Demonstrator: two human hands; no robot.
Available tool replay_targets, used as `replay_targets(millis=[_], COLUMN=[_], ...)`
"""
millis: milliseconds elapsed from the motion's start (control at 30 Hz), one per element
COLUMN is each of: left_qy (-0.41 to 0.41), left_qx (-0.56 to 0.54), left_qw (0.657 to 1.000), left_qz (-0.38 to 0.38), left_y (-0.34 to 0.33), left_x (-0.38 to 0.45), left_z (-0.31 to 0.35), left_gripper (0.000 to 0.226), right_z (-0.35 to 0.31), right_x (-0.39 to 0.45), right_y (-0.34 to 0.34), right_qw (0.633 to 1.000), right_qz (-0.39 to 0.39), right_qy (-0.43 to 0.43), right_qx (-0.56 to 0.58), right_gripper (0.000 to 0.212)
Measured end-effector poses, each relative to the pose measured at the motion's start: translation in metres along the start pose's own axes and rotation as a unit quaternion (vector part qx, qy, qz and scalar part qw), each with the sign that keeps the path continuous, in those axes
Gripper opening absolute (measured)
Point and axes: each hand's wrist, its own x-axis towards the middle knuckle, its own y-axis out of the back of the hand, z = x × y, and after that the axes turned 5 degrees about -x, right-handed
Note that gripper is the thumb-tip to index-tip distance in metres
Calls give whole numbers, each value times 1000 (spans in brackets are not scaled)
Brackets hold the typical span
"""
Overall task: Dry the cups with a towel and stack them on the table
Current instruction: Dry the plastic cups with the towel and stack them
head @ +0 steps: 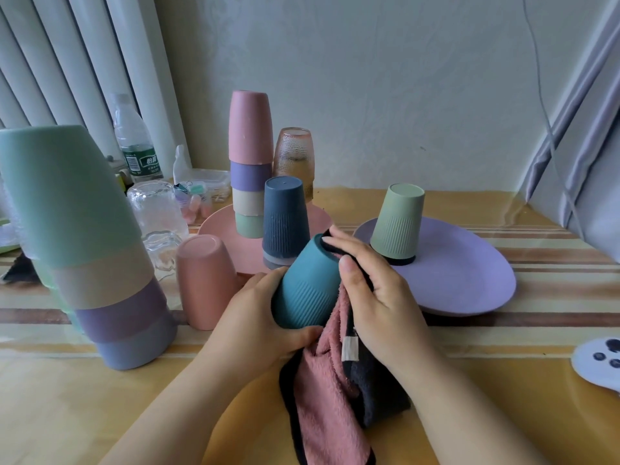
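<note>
My left hand (pixel 253 317) grips a teal ribbed cup (pixel 307 283) tilted on its side above the table. My right hand (pixel 372 290) holds a pink and dark grey towel (pixel 328 391), its fingers pushing the cloth in at the cup's mouth. The towel hangs down to the table. A dark blue ribbed cup (pixel 285 219) stands upside down on a pink plate (pixel 219 229). On a purple plate (pixel 469 273) a green ribbed cup (pixel 397 223) stands upside down.
A tall stack of upturned cups (pixel 84 243) stands at the left, a second stack (pixel 250 159) on the pink plate. A pink cup (pixel 204 280), glass tumblers (pixel 157 209), an amber glass (pixel 294 156), a water bottle (pixel 134 142) and a small box lie behind.
</note>
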Motion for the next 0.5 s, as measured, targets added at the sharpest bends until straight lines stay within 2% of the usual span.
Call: replay_targets(millis=[233, 367, 433, 500], left_qy=[-19, -6, 11, 45], left_qx=[60, -12, -59, -117], left_qw=[998, 1000, 998, 991], left_qz=[7, -8, -22, -35], left_y=[1, 3, 2, 2], left_x=[-3, -3, -3, -3], left_z=[8, 3, 2, 4], left_gripper=[74, 73, 76, 68], right_z=[-1, -1, -1, -1], right_x=[-2, -1, -1, 0], right_y=[2, 0, -1, -1], right_qw=[998, 996, 987, 977], right_qz=[-11, -8, 25, 65], right_qy=[-16, -11, -27, -53], right_qx=[57, 92, 154, 196], right_gripper=[31, 28, 27, 27])
